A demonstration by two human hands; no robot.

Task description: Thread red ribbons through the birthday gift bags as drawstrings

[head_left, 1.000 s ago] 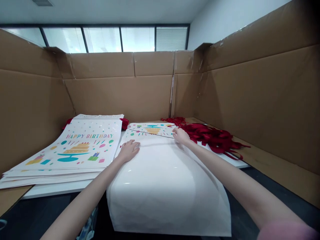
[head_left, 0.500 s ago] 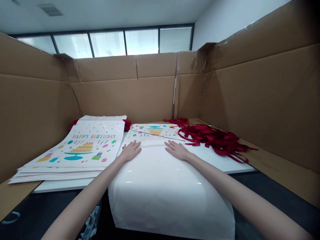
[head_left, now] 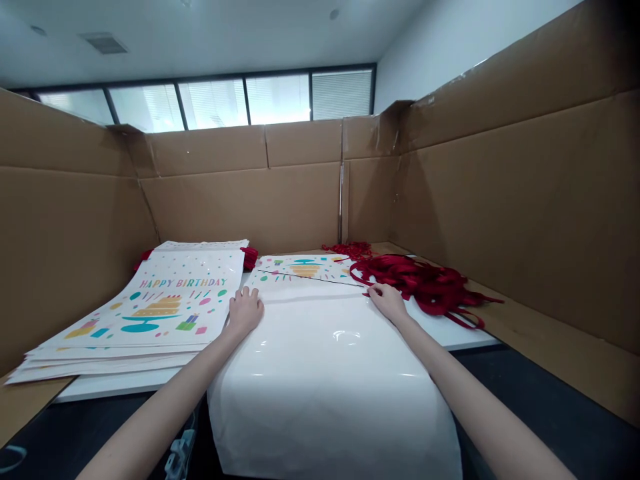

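Observation:
A glossy white sheet (head_left: 320, 353) lies in the middle and hangs over the front edge. At its far end is a birthday-printed part (head_left: 295, 268), crossed by a thin dark line. My left hand (head_left: 246, 310) rests at the sheet's left edge, fingers bent and a little apart. My right hand (head_left: 387, 301) is at the far right corner with thumb and fingers pinched together; what lies between them is too small to make out. Just beyond it lies a heap of dark red ribbons (head_left: 425, 280).
A stack of "Happy Birthday" sheets (head_left: 175, 300) lies at the left, with red ribbon behind. Thin red strands (head_left: 355, 250) lie at the back. Cardboard walls (head_left: 225, 207) stand on three sides. A dark surface (head_left: 540, 387) shows at the front right.
My right hand has moved right, off the sheet's middle, and its fingers have closed. My left hand has shifted left to the sheet's edge and its fingers have bent. The view has tilted slightly.

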